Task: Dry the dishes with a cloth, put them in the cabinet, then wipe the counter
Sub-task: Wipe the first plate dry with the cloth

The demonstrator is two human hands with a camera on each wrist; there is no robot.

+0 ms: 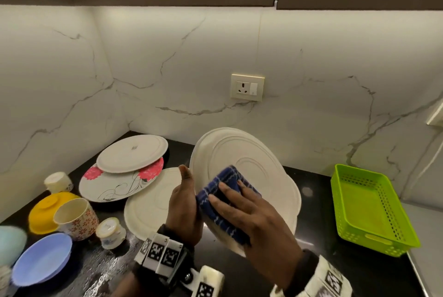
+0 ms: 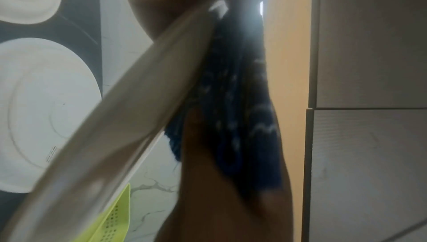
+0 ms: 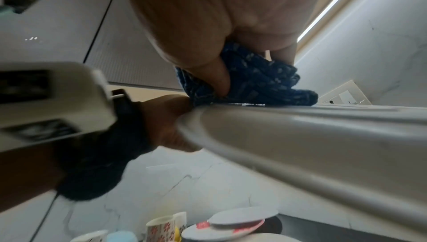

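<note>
Left hand (image 1: pixel 183 203) grips tilted plate (image 1: pixel 263 167), thumb up; right hand (image 1: pixel 249 212), seemingly flat-fingered, presses cloth (image 1: pixel 223 198).

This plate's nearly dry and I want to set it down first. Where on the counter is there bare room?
Bare black counter lies between the held plate and the green basket. The left side is crowded: stacked plates, bowls, cups.
</note>
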